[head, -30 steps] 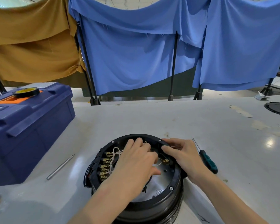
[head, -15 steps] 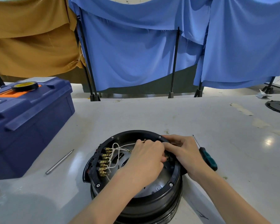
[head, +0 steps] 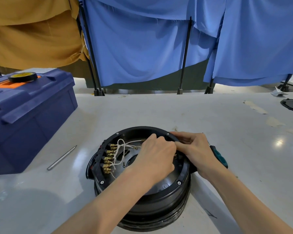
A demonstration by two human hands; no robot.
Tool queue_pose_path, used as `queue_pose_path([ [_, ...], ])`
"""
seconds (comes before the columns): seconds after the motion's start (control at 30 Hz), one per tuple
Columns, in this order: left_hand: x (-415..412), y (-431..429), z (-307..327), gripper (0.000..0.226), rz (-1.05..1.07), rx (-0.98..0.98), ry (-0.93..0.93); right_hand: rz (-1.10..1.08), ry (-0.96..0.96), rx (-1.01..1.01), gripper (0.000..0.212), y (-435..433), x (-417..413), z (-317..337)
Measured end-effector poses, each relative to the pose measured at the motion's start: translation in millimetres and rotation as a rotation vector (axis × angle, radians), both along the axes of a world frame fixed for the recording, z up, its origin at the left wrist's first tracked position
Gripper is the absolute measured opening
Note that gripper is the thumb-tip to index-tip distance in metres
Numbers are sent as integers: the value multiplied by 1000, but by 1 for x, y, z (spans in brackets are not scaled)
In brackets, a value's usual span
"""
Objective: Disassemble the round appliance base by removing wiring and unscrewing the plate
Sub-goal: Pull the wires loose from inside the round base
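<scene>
The round appliance base (head: 142,200) sat open side up on the tabletop (head: 159,112), and both hands worked at its far right inner edge. The left hand (head: 156,156) reached across the base with its fingers curled in. I cannot tell what it pinched, as its own knuckles hid the spot. The right hand (head: 194,149) lay over the base's right rim with bent fingers, probably to steady the base against the pull. Its fingertips met the left hand, so I cannot tell whether it gripped the rim or a connector. White wires (head: 123,146) looped loose inside the base's left half, running from a row of brass terminals (head: 108,159) on the left wall. The wiring step therefore looked unfinished. A green-handled screwdriver (head: 219,157) lay just right of the base, partly under the right wrist and ready for the plate's screws. A metal rod (head: 62,157) lay to the base's left, with the blue toolbox (head: 29,115) beyond it.

A second earlier the left hand had lain spread over the wires. It had since shifted right and closed up, which uncovered the wire loops.
</scene>
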State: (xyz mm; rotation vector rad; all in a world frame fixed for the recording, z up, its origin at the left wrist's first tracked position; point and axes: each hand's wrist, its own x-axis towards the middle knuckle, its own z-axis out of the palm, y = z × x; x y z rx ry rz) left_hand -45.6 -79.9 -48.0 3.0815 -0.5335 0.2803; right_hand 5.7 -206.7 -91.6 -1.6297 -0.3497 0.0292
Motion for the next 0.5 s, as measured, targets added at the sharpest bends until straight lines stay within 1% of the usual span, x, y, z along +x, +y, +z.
queue_pose_path([
  [0.13,3,3,-3,16,-50,-71,-42,3,6,4,49,0,1,-1],
  [0.23,5,4,-6,16,-74,-80,-65,9,7,10,49,0,1,-2],
  [0.3,8,9,-9,16,-86,-98,-50,5,4,14,49,1,2,-2],
  [0.37,12,18,-14,16,-98,-153,32,0,8,14,51,2,2,-3],
  [0.43,15,26,-18,18,-99,-211,161,-11,7,5,53,2,2,-3],
  [0.5,16,30,-19,26,-97,-213,241,-13,5,-2,54,3,2,-3],
])
